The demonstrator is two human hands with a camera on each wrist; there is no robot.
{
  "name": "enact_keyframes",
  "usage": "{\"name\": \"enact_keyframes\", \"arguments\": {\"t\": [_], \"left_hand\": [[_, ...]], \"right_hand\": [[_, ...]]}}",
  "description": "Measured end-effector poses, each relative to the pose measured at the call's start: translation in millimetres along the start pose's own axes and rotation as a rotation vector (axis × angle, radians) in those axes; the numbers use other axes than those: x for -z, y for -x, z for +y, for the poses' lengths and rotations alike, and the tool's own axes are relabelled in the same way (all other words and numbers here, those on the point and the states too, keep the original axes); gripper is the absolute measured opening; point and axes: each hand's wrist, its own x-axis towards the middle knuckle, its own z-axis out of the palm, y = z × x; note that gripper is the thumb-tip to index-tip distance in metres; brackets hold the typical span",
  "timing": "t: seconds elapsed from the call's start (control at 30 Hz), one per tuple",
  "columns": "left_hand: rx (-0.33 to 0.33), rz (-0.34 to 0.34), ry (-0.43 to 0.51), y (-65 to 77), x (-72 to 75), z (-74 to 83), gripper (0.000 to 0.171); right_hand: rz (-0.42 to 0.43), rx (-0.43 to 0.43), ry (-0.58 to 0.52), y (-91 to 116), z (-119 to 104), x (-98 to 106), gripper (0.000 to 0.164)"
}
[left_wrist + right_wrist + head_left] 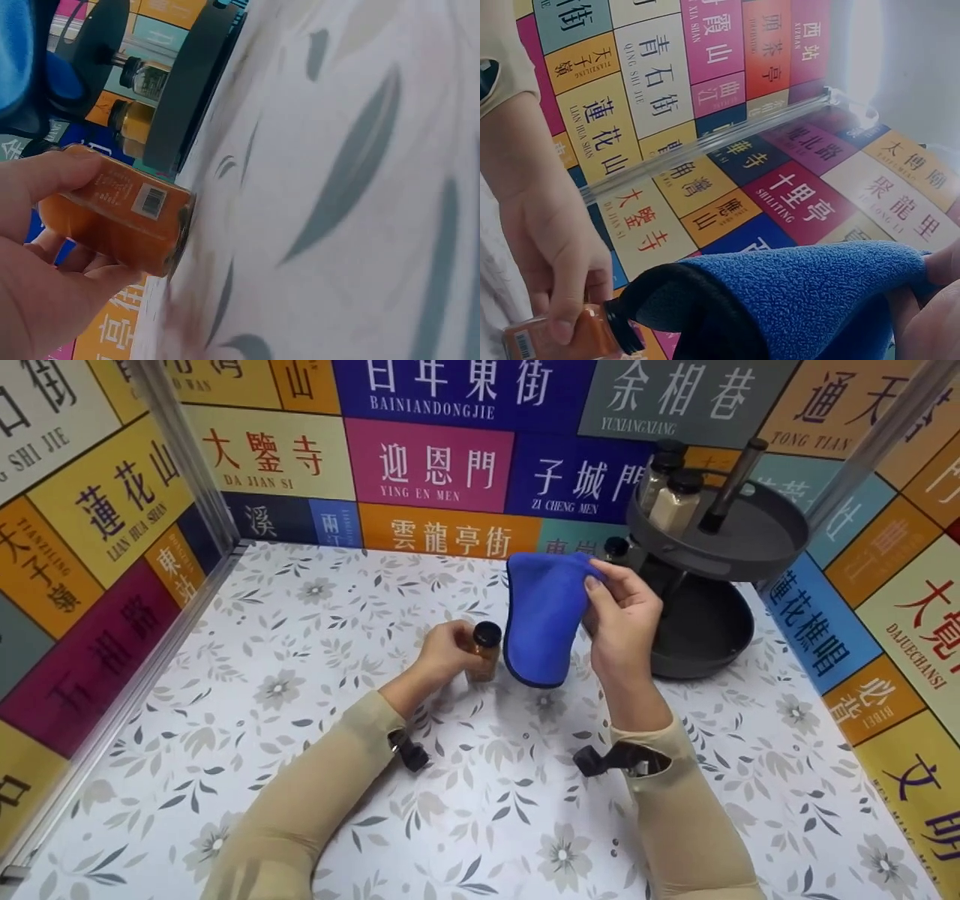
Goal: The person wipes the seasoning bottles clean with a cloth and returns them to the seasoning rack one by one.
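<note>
My left hand [448, 651] grips a small glass spice jar [482, 666] with a black lid and orange-brown contents. A barcode label shows on the jar [120, 210] in the left wrist view, where its base is at the tabletop; whether it touches cannot be told. My right hand [626, 619] pinches a blue cloth [544, 622] with black edging by its upper corner. The cloth hangs just right of the jar. Close up in the right wrist view, the cloth [817, 292] looks fuzzy, and its dark edge lies close to the jar's lid.
A black two-tier round rack [720, 547] stands at the back right. On its upper tray are jars with black lids, one pale jar [675, 502] among them. Walls with coloured Chinese place-name panels [431, 465] enclose the flower-patterned table [277, 690].
</note>
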Motion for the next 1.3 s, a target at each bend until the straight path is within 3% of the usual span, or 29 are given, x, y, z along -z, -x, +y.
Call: {"name": "enact_keyframes", "arguments": {"t": [0.1, 0.27, 0.4, 0.53, 0.77, 0.87, 0.93, 1.1, 1.17, 1.3], "left_hand": [[-0.034, -0.065, -0.047, -1.0, 4.1, -1.6, 0.049], [-0.094, -0.227, 0.004, -4.2, 11.7, -1.7, 0.083], [-0.103, -0.268, 0.041, -5.0, 14.5, -3.6, 0.077], [-0.121, -0.255, 0.016, -6.4, 15.6, -4.3, 0.066], [-0.083, -0.219, -0.076, -5.5, 7.2, -2.5, 0.038], [-0.081, -0.191, -0.079, -3.6, 6.6, 2.4, 0.033], [-0.090, -0.163, -0.048, -1.8, 8.9, 8.5, 0.032], [-0.143, -0.130, 0.154, 5.8, 15.5, 33.5, 0.036], [-0.171, -0.123, 0.215, 12.0, 17.4, 46.2, 0.039], [-0.237, -0.099, 0.204, 26.6, 20.0, 70.1, 0.041]], "right_hand": [[0.015, 0.031, -0.007, -1, -4, -1, 0.028], [0.025, 0.037, -0.033, -2, -6, -2, 0.029], [0.021, 0.022, -0.023, -3, -1, -1, 0.022], [0.020, 0.029, -0.005, -3, 2, 0, 0.021], [0.009, 0.041, -0.007, -4, 1, 2, 0.028], [0.014, 0.070, 0.036, -6, 0, 4, 0.027], [0.011, 0.088, 0.104, -6, 2, 5, 0.025], [-0.026, 0.088, 0.307, -2, 9, 5, 0.021], [-0.053, 0.063, 0.331, 1, 11, 3, 0.021], [-0.112, 0.031, 0.301, 13, 12, -4, 0.021]]}}
